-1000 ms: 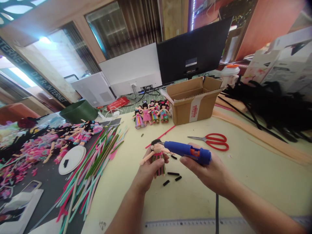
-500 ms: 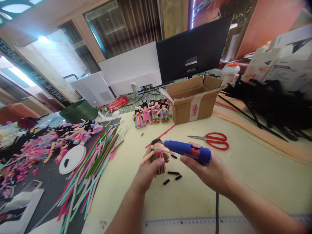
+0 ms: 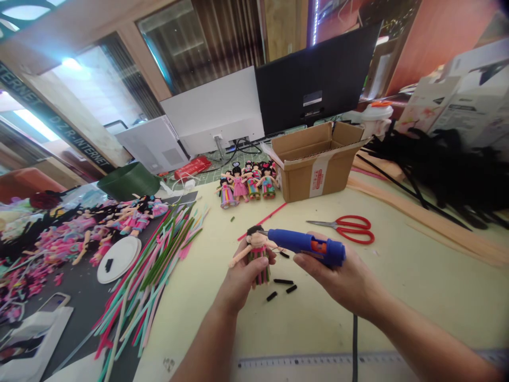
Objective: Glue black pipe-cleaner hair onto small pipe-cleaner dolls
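Note:
Upright in my left hand [image 3: 244, 273] is a small doll [image 3: 259, 254] with black hair, peach arms and a pink and green striped skirt; my fingers close around its body. My right hand [image 3: 338, 278] grips a blue glue gun [image 3: 304, 245], whose nozzle points left and meets the doll's head or hair. Whether glue is coming out cannot be made out. Several short black pieces [image 3: 283, 281] lie on the mat just below and right of the doll.
Red-handled scissors [image 3: 353, 229] lie right of the glue gun. Behind stand finished dolls [image 3: 239, 183] and an open cardboard box [image 3: 318, 172]. Colourful stems [image 3: 159, 265] and a white plate [image 3: 123, 257] are at left, black stems [image 3: 449, 170] at right. A cord hangs below my right hand.

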Motion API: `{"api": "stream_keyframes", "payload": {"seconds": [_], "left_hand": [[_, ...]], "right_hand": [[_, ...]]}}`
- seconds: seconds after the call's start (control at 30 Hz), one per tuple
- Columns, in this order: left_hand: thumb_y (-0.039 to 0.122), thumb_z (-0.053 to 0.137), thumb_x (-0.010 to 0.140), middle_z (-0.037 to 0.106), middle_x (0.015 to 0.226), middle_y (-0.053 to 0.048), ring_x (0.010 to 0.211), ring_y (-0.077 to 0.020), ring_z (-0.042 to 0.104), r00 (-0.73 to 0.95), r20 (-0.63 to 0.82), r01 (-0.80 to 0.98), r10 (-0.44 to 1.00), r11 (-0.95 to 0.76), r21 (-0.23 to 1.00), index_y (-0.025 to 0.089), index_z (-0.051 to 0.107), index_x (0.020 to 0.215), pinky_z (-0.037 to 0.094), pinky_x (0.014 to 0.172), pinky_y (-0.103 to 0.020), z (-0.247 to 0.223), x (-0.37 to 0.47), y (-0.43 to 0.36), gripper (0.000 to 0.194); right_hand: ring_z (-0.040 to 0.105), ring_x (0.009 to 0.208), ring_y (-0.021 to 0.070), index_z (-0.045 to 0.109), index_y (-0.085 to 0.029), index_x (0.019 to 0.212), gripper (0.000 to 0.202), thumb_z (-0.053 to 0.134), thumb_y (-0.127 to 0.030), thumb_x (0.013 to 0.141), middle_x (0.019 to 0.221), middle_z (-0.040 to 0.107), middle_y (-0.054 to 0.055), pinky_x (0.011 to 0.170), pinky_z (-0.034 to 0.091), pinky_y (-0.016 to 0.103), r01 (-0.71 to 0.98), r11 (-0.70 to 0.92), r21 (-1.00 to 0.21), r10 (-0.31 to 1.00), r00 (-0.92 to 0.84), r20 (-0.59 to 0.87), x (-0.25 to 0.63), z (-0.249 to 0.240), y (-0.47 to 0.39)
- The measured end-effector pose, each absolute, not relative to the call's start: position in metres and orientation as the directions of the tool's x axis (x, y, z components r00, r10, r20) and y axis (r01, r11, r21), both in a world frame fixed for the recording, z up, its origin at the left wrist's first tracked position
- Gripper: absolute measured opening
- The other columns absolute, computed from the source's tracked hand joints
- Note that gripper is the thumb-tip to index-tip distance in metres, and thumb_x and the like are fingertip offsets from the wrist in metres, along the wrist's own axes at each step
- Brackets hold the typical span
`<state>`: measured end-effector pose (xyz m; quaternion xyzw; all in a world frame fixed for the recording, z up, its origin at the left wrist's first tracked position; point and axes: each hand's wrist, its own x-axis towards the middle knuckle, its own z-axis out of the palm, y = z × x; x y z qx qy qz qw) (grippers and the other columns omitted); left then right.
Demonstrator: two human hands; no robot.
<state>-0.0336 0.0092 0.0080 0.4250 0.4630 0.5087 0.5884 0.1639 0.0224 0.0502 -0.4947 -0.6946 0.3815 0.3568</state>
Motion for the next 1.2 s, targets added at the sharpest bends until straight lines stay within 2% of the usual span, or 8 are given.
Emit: {"api": "stream_keyframes", "payload": {"seconds": [0.73,0.93,1.2], "left_hand": [[0.023,0.066,0.077,0.064,0.092,-0.005,0.087,-0.0202,0.061,0.092,-0.093,-0.250,0.991,0.113,0.962,0.021,0.056,0.115,0.049,0.078,-0.034,0.0031,-0.0379,0.0101,0.039],[0.021,0.064,0.079,0.063,0.092,-0.004,0.087,-0.0195,0.061,0.099,-0.067,-0.253,0.993,0.091,0.963,0.020,0.057,0.109,0.049,0.078,-0.033,0.0046,-0.0380,0.0097,0.031],[0.021,0.065,0.078,0.063,0.093,-0.004,0.087,-0.0190,0.061,0.091,-0.073,-0.254,0.993,0.094,0.963,0.020,0.058,0.108,0.049,0.079,-0.033,0.0059,-0.0370,0.0096,0.030]], "right_hand": [[0.044,0.055,0.0128,0.055,-0.021,0.072,0.027,0.057,-0.046,0.082,0.059,0.048,-0.004,0.051,0.039,0.025,0.404,0.228,-0.886,0.957,-0.261,0.127,0.1637,0.0469,0.0210],[0.044,0.054,0.0124,0.056,-0.021,0.072,0.024,0.057,-0.043,0.083,0.058,0.050,-0.004,0.050,0.038,0.024,0.409,0.222,-0.885,0.957,-0.267,0.117,0.1626,0.0500,0.0207],[0.044,0.055,0.0130,0.056,-0.021,0.072,0.026,0.057,-0.045,0.082,0.059,0.049,-0.004,0.051,0.039,0.025,0.418,0.220,-0.881,0.958,-0.261,0.116,0.1621,0.0487,0.0218]]}}
